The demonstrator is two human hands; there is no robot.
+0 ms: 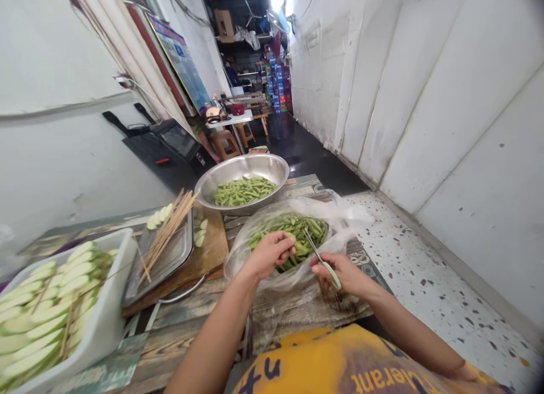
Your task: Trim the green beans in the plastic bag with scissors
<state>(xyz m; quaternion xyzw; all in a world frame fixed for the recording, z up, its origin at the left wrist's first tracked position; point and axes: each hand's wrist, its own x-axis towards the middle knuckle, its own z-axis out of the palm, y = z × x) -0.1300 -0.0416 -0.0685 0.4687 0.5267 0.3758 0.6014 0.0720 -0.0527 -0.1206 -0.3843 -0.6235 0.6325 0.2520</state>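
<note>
A clear plastic bag (242,241) lies spread on the table, filled with green edamame pods (314,229). Over the bag's near left side, my left hand (272,253) is closed in a pinch on an edamame pod, mostly hidden by the fingers. My right hand (342,272) grips scissors (332,275) with pale green handles at the bag's right edge. Their blades point up and left over the pods, slightly apart. Behind the bag stands a wide steel bowl (272,166) with more pods in it.
At left, a white tub (114,303) holds sliced pale green vegetable on skewers. Bamboo sticks (172,229) lie across a metal tray (182,249) on a wooden board (219,241). A white wall (425,99) runs along the right. Farther back are a small table (238,119) and stools.
</note>
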